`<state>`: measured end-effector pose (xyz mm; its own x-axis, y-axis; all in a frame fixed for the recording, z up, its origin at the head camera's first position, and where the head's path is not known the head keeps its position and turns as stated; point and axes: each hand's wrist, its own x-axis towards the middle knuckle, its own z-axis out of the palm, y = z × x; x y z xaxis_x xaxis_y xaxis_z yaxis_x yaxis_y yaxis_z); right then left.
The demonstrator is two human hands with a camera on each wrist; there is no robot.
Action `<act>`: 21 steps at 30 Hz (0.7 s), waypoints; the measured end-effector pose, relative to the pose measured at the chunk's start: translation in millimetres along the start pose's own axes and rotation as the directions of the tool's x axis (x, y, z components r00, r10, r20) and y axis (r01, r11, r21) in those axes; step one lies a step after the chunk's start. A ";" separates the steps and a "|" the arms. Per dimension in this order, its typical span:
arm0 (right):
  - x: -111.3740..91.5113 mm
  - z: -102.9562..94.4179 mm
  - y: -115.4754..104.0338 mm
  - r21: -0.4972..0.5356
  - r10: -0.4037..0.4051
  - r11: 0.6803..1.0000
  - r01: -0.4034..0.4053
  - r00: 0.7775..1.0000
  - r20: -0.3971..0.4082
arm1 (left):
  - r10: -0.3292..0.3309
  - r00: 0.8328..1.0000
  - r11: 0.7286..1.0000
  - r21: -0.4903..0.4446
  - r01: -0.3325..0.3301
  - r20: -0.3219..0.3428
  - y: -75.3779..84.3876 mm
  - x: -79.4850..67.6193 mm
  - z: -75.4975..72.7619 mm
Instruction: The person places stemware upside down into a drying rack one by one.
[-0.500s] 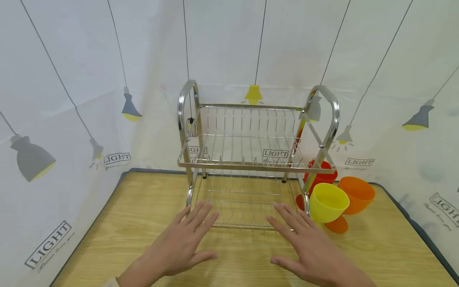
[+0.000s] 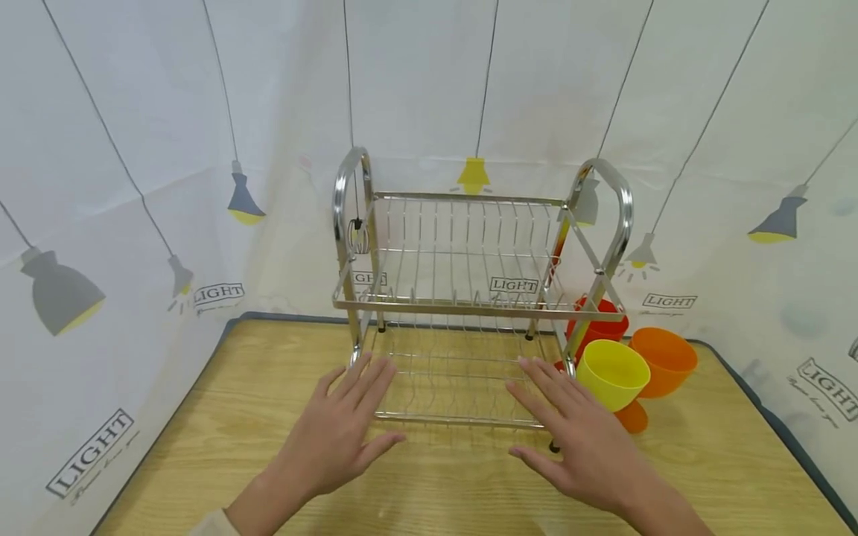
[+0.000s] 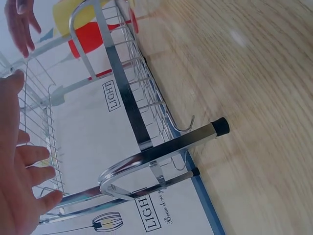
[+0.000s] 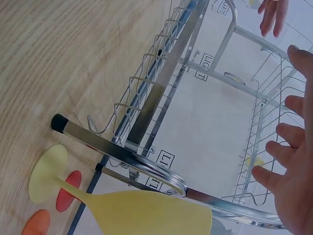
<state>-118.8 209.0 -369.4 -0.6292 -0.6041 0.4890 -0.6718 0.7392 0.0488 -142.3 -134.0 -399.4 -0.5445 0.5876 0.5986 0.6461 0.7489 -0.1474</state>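
A two-tier chrome dish rack (image 2: 462,307) stands upright at the middle of the table, its wire tiers holding nothing. My left hand (image 2: 335,432) hovers in front of its left side, fingers straight and thumb spread. Mirroring it, my right hand (image 2: 586,435) is held at the rack's right front, palm down and fingers extended. Both hands hold nothing; the left wrist view shows the left fingers (image 3: 36,174) apart from the wires. Close by the right hand is a yellow goblet (image 2: 613,380), with an orange goblet (image 2: 663,361) and a red goblet (image 2: 606,327) behind it.
The wooden table (image 2: 261,372) has a dark blue-grey edge (image 2: 771,417). A pale sheet (image 2: 429,97) printed with hanging lamps and the word LIGHT surrounds it at the back and sides. Black-capped feet (image 4: 59,122) support the rack.
Both hands have shifted slightly forward, toward the rack, and the right rack foot now shows beside the right hand. Rack and goblets stay in place.
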 end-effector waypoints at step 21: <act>-2.5 0.0 15.5 0.008 0.049 0.999 -0.050 0.928 -0.369 | -0.173 0.933 0.984 -0.093 0.151 -0.314 -14.4 15.6 8.5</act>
<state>-127.6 222.0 -369.8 -0.4728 -0.4146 0.7776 -0.6429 0.7658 0.0174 -164.7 -133.0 -394.6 -0.4516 0.3228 0.8318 0.6037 0.7970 0.0185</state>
